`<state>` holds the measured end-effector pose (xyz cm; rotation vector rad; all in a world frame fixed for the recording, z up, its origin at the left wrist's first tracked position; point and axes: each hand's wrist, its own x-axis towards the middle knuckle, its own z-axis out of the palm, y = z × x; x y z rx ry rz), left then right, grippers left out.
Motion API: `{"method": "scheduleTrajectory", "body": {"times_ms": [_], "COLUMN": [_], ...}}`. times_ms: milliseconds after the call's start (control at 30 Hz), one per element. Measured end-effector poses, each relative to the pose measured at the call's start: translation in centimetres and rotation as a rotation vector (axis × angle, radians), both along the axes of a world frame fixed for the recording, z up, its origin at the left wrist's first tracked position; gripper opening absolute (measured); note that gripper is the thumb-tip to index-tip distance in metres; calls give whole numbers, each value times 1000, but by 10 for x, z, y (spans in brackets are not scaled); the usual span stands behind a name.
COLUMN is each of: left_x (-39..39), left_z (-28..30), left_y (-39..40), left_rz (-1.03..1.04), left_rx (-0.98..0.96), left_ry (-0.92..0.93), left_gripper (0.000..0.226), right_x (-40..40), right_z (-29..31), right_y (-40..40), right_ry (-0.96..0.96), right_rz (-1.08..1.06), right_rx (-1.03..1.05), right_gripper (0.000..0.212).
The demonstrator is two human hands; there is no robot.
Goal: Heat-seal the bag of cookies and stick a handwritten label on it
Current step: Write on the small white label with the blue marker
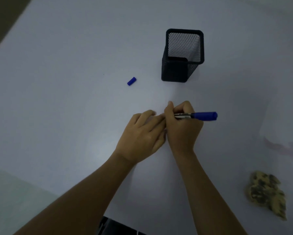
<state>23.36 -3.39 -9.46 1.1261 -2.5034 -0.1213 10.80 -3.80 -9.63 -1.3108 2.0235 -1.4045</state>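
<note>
1. At the middle of the white table (57, 116), the right hand (183, 128) has its fingers curled tight round a blue marker (198, 115), tip pointing down toward the left and hidden behind the knuckles.
2. Just beside it, touching, the left hand (142, 136) lies flat with fingers straight and close together, pressing down on something under them. That is presumably the label, but it cannot be made out against the white surface.
3. Off to the lower right, well apart from the hands, sits the bag of cookies (267, 194); the cookies show as a blurred lump, and the clear bag around them and any seal cannot be seen.
4. Farther up the table lies a small blue cap (131, 81), loose, near an upright black mesh pen holder (183, 55) that looks empty.
5. Judging from this, the label writing is the step in hand; sticking it on the bag is left. Whether the sealing is done cannot be told, and no sealer is clearly visible.
6. A pale, smeared shape (281, 126) at the right edge is too washed out to name.
</note>
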Motion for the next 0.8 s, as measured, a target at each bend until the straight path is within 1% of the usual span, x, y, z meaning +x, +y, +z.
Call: {"method": "scheduleTrajectory", "body": {"times_ms": [67, 100, 300, 500, 800], "left_x": [-1, -1, -1, 1, -1], "left_z": [1, 1, 1, 0, 4], "left_y": [-2, -2, -2, 1, -2], "left_rz": [7, 6, 6, -2, 9], "left_rx": [-11, -8, 18, 20, 63], "left_ry": [10, 13, -4, 4, 41], "left_gripper": [29, 29, 31, 28, 29], "right_x": [1, 1, -2, 0, -1], "right_z": [0, 0, -3, -3, 0], "right_y": [-2, -2, -4, 0, -1], "right_ry": [97, 115, 120, 130, 90], "right_rz": [-19, -18, 2, -8, 3], "right_rx": [-2, 3, 5, 18, 30], "right_gripper": [27, 27, 29, 28, 26]}}
